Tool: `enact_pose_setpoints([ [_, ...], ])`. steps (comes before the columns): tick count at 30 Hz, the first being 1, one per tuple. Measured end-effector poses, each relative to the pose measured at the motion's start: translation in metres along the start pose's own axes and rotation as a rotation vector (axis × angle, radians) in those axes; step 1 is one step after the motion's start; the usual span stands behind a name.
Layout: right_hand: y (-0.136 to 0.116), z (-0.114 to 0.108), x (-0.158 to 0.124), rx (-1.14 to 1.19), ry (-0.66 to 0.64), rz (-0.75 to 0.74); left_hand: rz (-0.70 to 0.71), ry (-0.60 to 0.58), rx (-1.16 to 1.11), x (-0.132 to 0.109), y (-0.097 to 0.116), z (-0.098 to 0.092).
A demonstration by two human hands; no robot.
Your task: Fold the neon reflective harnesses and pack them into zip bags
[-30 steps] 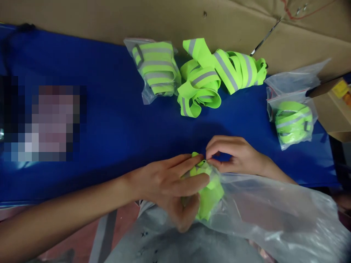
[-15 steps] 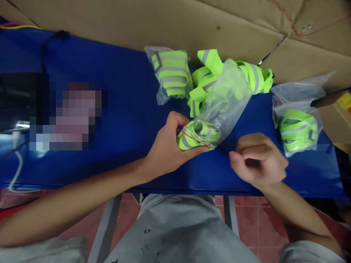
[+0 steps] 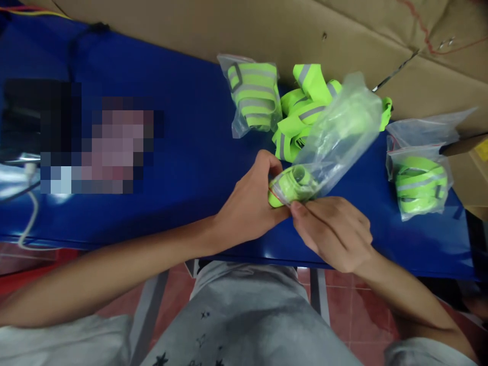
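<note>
Between hands [image 3: 249,203], neon strap [image 3: 293,186] in red-lined clear bag [image 3: 335,152]

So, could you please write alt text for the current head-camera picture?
A person's left hand holds a rolled yellow-green strap with a clear bag over it, while the right hand is at its near edge. Beyond, loose straps lie on a blue table, with one bagged strap to their left and another to their right.
</note>
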State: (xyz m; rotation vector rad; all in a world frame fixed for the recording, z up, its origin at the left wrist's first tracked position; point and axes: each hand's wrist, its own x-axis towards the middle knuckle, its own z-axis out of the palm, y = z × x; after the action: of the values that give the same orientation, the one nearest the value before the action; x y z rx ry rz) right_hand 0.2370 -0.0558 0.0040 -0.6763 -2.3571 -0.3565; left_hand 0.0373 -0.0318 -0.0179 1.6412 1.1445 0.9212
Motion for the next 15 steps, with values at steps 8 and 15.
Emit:
enact_pose_setpoints([
  [8, 0.012, 0.012, -0.012, 0.159, -0.076, 0.167, -0.331, 0.013, -0.541, 0.009, -0.008, -0.002],
  [15, 0.012, 0.017, -0.012, 0.139, -0.119, 0.285, -0.538, -0.099, -1.015, 0.011, 0.007, -0.008],
])
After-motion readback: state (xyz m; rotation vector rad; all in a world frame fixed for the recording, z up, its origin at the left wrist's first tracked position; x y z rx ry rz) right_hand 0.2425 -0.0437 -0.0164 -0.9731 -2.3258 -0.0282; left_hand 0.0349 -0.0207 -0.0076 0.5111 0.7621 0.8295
